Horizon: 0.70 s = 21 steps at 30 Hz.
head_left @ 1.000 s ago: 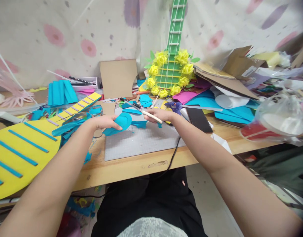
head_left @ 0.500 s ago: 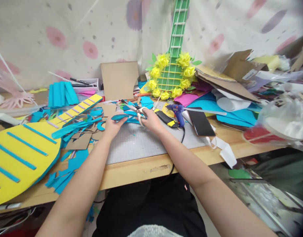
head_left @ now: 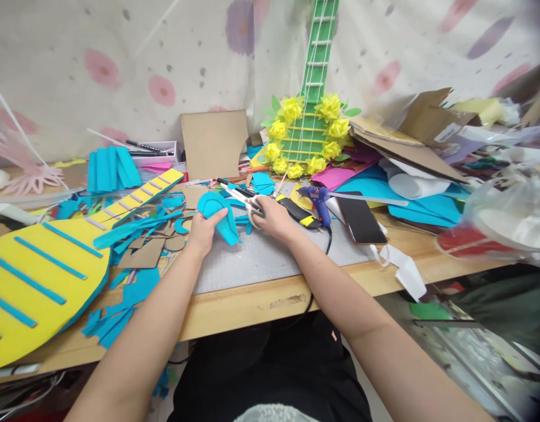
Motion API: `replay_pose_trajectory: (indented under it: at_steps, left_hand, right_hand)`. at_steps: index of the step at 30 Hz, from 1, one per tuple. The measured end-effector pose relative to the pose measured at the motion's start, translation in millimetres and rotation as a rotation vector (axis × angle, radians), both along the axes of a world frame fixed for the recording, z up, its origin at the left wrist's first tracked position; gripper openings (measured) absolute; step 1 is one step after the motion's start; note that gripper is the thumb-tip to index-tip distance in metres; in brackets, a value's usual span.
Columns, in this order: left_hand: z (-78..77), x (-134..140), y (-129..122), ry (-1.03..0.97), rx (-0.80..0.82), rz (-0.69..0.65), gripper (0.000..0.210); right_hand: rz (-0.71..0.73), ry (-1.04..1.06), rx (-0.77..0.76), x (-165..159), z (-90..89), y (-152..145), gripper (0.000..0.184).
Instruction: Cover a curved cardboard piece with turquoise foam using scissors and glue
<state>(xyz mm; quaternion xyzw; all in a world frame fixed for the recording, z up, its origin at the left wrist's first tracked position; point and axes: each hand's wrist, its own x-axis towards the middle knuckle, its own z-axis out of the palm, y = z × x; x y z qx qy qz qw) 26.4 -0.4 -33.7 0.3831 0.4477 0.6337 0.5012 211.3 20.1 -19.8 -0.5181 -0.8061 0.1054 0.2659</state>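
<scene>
Yellow guitar (head_left: 41, 269) hogs our near left, beside the mat (head_left: 252, 264). Over that, our left hand (head_left: 203, 233), pinching the blue piece (head_left: 228, 227), just tipped its face our way (curved line's visible now). Right hand (head_left: 272, 215) fingers curl round the scissors (head_left: 248, 201); glue gun (head_left: 319, 202) crowds the far right.

near mat (head_left: 247, 265) lies free, glue gun (head_left: 319, 200) obstructs right.

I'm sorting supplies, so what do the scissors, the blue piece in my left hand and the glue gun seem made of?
Scissors: probably plastic handles, pale and smooth-looking; the greyish blades look like metal. Blue piece: perhaps foam sheet or felt, given its matte, even colour; thick paper is possible. Glue gun: likely hard plastic, judging by its moulded-looking blue body; finish unclear.
</scene>
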Motion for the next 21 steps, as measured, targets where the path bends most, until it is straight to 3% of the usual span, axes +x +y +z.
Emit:
replay_pose_trajectory:
  at_steps: [5,9,11,15,21]
  left_hand:
    - [8.6,1,-3,-0.173,-0.071,-0.05,0.026]
    - [10.4,1,-4,-0.229,-0.185,-0.024,0.029]
    - [9.9,1,-4,-0.223,-0.177,0.004,0.029]
    - [10.7,2,-4,-0.188,-0.14,0.036,0.027]
    - [13.6,-3,-6,-0.245,-0.114,-0.091,0.025]
  right_hand:
    - [0.017,0.052,0.07,0,1.1,-1,0.03]
    - [0.021,0.236,-0.186,-2,5.4,-6,0.035]
    - [0.013,0.311,-0.237,-2,7.4,-7,0.036]
    - [-0.053,0.208,-0.107,-2,10.1,-6,0.033]
    - [0.138,0.089,-0.225,-8,10.1,-14,0.04]
